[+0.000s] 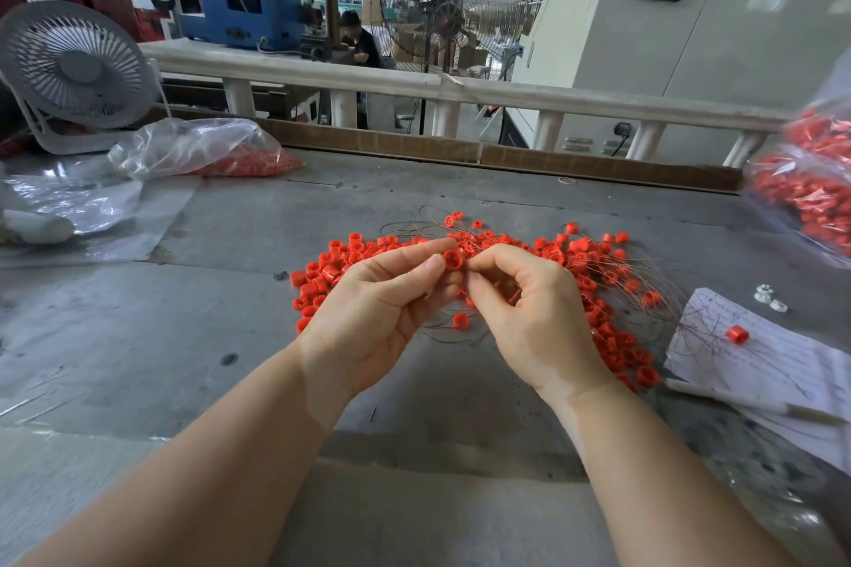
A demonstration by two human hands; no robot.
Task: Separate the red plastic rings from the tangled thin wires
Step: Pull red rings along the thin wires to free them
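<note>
Two bare forearms meet mid-frame: the left hand point(382, 313) pinches one red plastic ring point(453, 259), the right hand point(534, 313) pinches thin tangled wires point(644, 285) above the scattered pile on the grey table point(230, 336).

Both forearms are bare to the frame's edge, with seemingly no sleeves, gloves, rings or watch visible.

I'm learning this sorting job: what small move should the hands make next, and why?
Probably draw the hands apart. The left hand pinches one red ring at its fingertips, and the right hand pinches right beside it, seemingly on a thin wire. Pulling the ring leftward should free it from the wire.
</note>
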